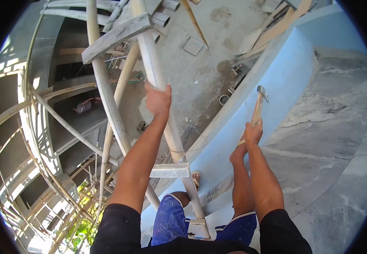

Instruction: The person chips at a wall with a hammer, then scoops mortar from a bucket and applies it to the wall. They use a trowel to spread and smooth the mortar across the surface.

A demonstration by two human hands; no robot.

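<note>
My left hand [158,100] is wrapped round the right-hand pole of a bamboo ladder [149,61], below a wooden rung [117,37]. Held in my right hand [253,132] is a hammer [257,108], its wooden handle pointing up and its metal head above the light blue ledge [283,70]. The head appears close to the ledge; whether it touches cannot be told. Another rung [170,170] crosses the ladder nearer my body. My sandalled feet are by the ledge, one on each side of the hammer arm and ladder.
Grey marbled slabs [319,127] lie right of the ledge. Far below is a concrete floor [183,63] with a square tile [193,46] and boards. Bamboo scaffolding [35,139] stands at the left, with a person [86,105] lower down behind it.
</note>
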